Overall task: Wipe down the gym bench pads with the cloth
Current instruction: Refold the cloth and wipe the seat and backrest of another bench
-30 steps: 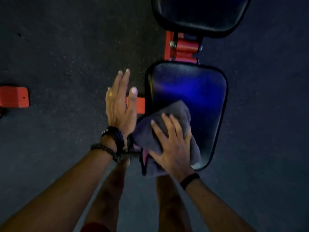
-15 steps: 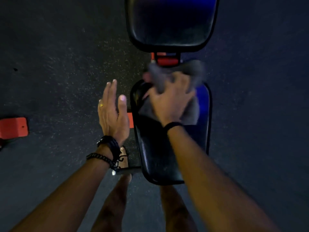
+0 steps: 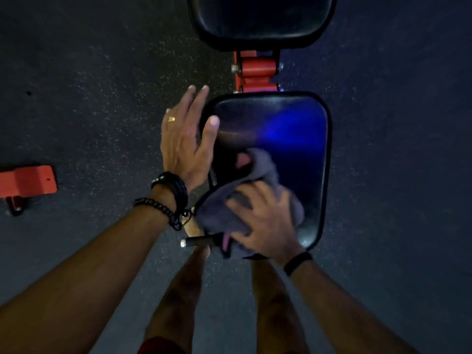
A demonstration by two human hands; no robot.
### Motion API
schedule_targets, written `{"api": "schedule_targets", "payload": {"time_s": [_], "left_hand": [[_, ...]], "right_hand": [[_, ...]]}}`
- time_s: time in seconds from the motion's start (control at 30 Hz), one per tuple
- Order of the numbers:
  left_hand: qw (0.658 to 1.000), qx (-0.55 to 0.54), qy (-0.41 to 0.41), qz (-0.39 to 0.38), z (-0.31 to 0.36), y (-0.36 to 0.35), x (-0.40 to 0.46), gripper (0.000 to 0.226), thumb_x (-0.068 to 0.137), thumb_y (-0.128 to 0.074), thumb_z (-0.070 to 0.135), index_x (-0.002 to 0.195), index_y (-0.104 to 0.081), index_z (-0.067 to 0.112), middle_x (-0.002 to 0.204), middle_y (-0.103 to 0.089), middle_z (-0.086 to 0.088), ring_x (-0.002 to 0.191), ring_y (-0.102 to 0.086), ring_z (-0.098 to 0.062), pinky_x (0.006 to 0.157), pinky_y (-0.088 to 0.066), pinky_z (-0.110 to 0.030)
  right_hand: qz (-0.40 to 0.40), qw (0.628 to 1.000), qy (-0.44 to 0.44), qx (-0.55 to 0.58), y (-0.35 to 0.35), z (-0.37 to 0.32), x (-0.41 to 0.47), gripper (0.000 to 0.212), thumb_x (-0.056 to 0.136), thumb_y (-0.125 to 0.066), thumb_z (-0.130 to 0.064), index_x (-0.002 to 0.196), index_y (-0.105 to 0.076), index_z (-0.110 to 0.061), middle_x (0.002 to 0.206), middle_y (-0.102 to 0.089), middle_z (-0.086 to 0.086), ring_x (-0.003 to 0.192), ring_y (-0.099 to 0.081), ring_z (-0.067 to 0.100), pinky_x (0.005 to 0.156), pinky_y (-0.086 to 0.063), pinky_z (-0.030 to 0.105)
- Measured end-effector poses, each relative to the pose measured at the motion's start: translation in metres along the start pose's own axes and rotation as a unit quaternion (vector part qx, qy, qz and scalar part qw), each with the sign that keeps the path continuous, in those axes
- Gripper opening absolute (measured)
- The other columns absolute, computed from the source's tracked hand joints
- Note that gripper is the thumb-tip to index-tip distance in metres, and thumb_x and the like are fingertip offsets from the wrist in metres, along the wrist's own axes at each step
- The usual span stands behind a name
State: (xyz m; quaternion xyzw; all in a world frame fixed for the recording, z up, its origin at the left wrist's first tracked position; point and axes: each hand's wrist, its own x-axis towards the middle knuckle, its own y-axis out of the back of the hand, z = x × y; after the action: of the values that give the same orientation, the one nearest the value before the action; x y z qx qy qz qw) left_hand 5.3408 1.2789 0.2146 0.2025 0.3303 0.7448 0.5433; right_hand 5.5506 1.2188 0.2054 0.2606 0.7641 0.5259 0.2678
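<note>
While the right hand [image 3: 265, 221] presses down on the grey cloth [image 3: 245, 200], fingers spread flat over the top of it, the cloth sits bunched on the near left corner of the seat pad [image 3: 293, 139], so the cloth is directly under the palm and sticks out past the fingertips toward the middle of the pad. A bit of it hangs off the near edge too, with a pinkish patch showing underneath. The hand's a little motion-blurred, so can't say much more about the fingers than that they look splayed, not curled around the fabric.

The left hand [image 3: 186, 139] is flat and open, fingers straight and close together, sitting at the pad's left edge with the thumb lying over the black vinyl. Can't tell if the palm actually touches the side of the pad. There's a ring on one finger and dark bracelets on the wrist.

Further away, the back pad [image 3: 258, 19] is apart from the seat pad, with the orange hinge bracket [image 3: 255, 70] between them. A black handle [image 3: 199, 242] pokes out left just beside the cloth's near edge. The rest is dark speckled floor [image 3: 102, 98], with an orange frame foot [image 3: 28, 180] far off to the left.
</note>
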Motion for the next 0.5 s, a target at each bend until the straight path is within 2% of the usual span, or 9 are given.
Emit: {"api": "schedule_targets", "payload": {"time_s": [0.07, 0.13, 0.17, 0.2, 0.27, 0.33, 0.37, 0.43, 0.5], "left_hand": [[1.000, 0.006, -0.001, -0.005, -0.003, 0.001, -0.005, 0.057, 0.100, -0.031, 0.047, 0.148, -0.040, 0.019, 0.155, -0.036, -0.008, 0.143, -0.034, -0.020, 0.114, -0.026, -0.055], [1.000, 0.003, 0.016, 0.000, -0.002, 0.001, -0.014, 0.058, 0.099, -0.032, 0.048, 0.147, -0.041, 0.018, 0.154, -0.037, -0.010, 0.141, -0.036, -0.022, 0.113, -0.028, -0.056], [1.000, -0.004, 0.026, 0.002, -0.001, 0.000, -0.019, 0.058, 0.099, -0.032, 0.048, 0.147, -0.042, 0.017, 0.154, -0.038, -0.010, 0.141, -0.036, -0.023, 0.112, -0.029, -0.055], [0.999, -0.013, 0.033, 0.001, 0.002, 0.000, -0.025, 0.058, 0.099, -0.033, 0.047, 0.147, -0.043, 0.017, 0.154, -0.038, -0.010, 0.141, -0.037, -0.023, 0.112, -0.029, -0.055], [0.999, -0.023, 0.038, -0.008, 0.003, 0.004, -0.037, 0.057, 0.098, -0.034, 0.047, 0.147, -0.043, 0.018, 0.154, -0.038, -0.009, 0.141, -0.036, -0.021, 0.114, -0.029, -0.052], [0.998, -0.019, 0.051, -0.024, 0.000, 0.017, -0.049, 0.058, 0.098, -0.035, 0.049, 0.148, -0.040, 0.021, 0.156, -0.035, -0.006, 0.142, -0.033, -0.019, 0.116, -0.026, -0.044], [0.997, -0.019, 0.063, -0.038, -0.004, 0.024, -0.059, 0.058, 0.098, -0.036, 0.050, 0.149, -0.039, 0.022, 0.157, -0.034, -0.005, 0.143, -0.032, -0.018, 0.115, -0.024, -0.039], [0.993, -0.025, 0.090, -0.078, -0.003, 0.040, -0.080, 0.057, 0.098, -0.040, 0.047, 0.150, -0.037, 0.023, 0.157, -0.033, -0.005, 0.144, -0.029, -0.018, 0.113, -0.022, -0.035], [0.984, -0.018, 0.108, -0.138, 0.006, 0.054, -0.096, 0.056, 0.098, -0.044, 0.042, 0.149, -0.039, 0.021, 0.155, -0.037, -0.006, 0.143, -0.031, -0.021, 0.113, -0.026, -0.039]], "right_hand": [[0.080, 0.962, -0.260, 0.015, -0.001, 0.015, -0.017, 0.055, 0.070, -0.057, -0.051, 0.120, -0.054, -0.028, 0.130, -0.044, 0.004, 0.123, -0.040, 0.031, 0.090, -0.041, 0.055], [0.134, 0.846, -0.511, 0.070, -0.004, -0.026, -0.016, 0.059, 0.066, -0.058, -0.051, 0.120, -0.058, -0.026, 0.130, -0.047, 0.008, 0.124, -0.039, 0.035, 0.095, -0.038, 0.058], [0.123, 0.834, -0.530, 0.091, -0.003, -0.052, -0.011, 0.062, 0.064, -0.057, -0.052, 0.120, -0.059, -0.026, 0.130, -0.046, 0.009, 0.122, -0.039, 0.035, 0.095, -0.037, 0.058], [0.092, 0.870, -0.476, 0.087, -0.005, -0.071, -0.014, 0.063, 0.063, -0.056, -0.054, 0.120, -0.059, -0.027, 0.129, -0.045, 0.009, 0.119, -0.039, 0.035, 0.093, -0.036, 0.055], [0.010, 0.978, -0.209, 0.020, -0.019, -0.061, -0.047, 0.061, 0.065, -0.054, -0.059, 0.119, -0.054, -0.032, 0.127, -0.046, 0.006, 0.112, -0.043, 0.032, 0.084, -0.036, 0.049], [-0.038, 0.999, 0.002, -0.020, -0.010, 0.001, -0.090, 0.061, 0.064, -0.068, -0.053, 0.120, -0.053, -0.034, 0.124, -0.049, 0.005, 0.104, -0.049, 0.032, 0.076, -0.045, 0.050], [-0.066, 0.997, 0.015, -0.027, -0.001, 0.025, -0.108, 0.067, 0.058, -0.079, -0.044, 0.120, -0.056, -0.031, 0.122, -0.052, 0.007, 0.102, -0.048, 0.033, 0.074, -0.049, 0.052], [-0.111, 0.977, -0.181, 0.013, 0.014, 0.050, -0.134, 0.069, 0.058, -0.089, -0.027, 0.122, -0.061, -0.024, 0.123, -0.052, 0.012, 0.107, -0.042, 0.035, 0.077, -0.052, 0.054], [-0.110, 0.883, -0.442, 0.111, 0.022, 0.041, -0.140, 0.060, 0.075, -0.081, -0.026, 0.129, -0.056, -0.019, 0.128, -0.050, 0.014, 0.116, -0.045, 0.036, 0.088, -0.050, 0.051]]}}
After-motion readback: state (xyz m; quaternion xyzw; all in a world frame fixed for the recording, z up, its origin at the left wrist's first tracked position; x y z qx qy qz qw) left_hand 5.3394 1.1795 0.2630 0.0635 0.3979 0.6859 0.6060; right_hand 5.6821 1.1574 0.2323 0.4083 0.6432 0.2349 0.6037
